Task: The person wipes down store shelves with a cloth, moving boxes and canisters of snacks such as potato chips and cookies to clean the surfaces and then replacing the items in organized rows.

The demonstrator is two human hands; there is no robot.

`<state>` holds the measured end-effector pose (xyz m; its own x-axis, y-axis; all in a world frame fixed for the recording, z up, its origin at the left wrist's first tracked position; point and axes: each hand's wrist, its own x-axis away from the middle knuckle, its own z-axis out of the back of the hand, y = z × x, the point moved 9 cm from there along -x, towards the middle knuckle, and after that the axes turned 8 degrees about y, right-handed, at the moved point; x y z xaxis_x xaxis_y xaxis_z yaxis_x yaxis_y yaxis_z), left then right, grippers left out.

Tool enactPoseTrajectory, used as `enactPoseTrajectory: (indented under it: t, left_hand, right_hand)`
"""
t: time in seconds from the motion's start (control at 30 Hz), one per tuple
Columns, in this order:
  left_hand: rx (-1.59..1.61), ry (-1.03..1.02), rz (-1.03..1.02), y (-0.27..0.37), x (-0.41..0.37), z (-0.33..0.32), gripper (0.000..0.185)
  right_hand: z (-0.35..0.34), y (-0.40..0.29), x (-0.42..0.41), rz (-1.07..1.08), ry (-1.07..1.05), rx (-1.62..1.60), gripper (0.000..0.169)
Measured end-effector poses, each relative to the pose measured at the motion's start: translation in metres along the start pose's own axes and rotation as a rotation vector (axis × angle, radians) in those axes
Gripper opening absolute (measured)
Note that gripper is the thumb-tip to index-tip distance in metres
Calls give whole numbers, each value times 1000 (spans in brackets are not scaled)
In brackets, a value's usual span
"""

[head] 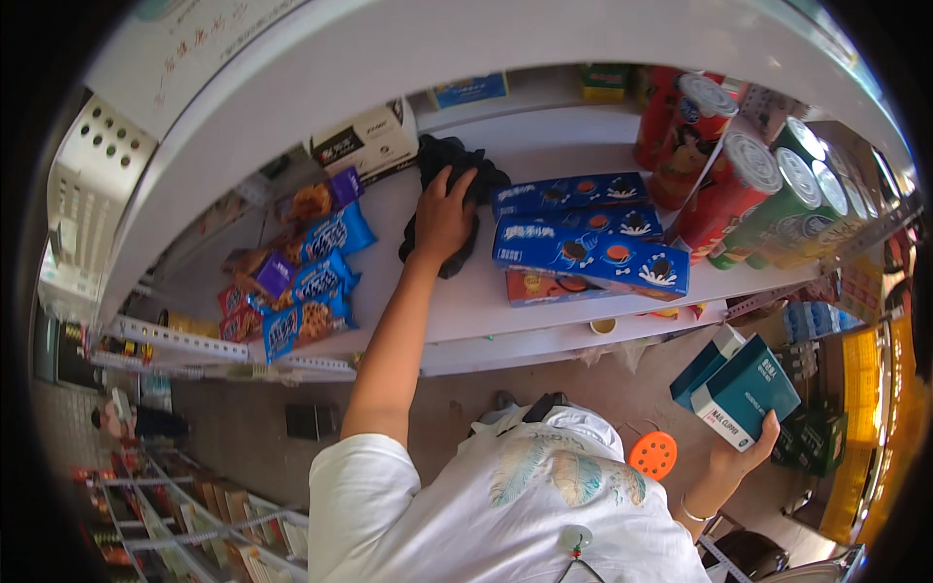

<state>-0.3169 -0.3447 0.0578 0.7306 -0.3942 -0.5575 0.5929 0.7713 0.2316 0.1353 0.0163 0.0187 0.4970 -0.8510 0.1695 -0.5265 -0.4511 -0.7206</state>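
Note:
On the white metal shelf (466, 321), my left hand (442, 218) grips a crumpled black cloth (459, 157) from above, its fingers spread over the folds. Down at the right, my right hand (751, 452) holds a teal-and-white nail clipper box (751, 390) by its lower corner. A second teal-and-white box (705, 368) is right behind that one; how it is held is hidden. Blue Oreo boxes (590, 248) lie stacked just right of the cloth. Bags of Chips Ahoy cookies (310, 321) lie to its left.
A white-and-black carton (368, 138) stands behind the cloth. Red canisters (736, 182) and green canisters (794, 197) crowd the shelf's right end. The upper shelf's edge (466, 58) overhangs. An orange perforated disc (652, 455) hangs beside my shirt. Another person (138, 421) is far left.

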Motion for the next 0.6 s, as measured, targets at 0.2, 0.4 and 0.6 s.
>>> enactPoseTrajectory:
  t: [0.2,0.4,0.6]
  left_hand:
    - [11,-49,114,58,97,74,49]
    - [29,36,141,48,158,133,39]
    - [117,99,407,17,82,132,46]
  right_hand:
    - [-3,21,-34,-107,-51,26,45]
    - [-33,30,-33,-190,-248,74,43]
    - [-19,27,-42,-159,-191,29,46]
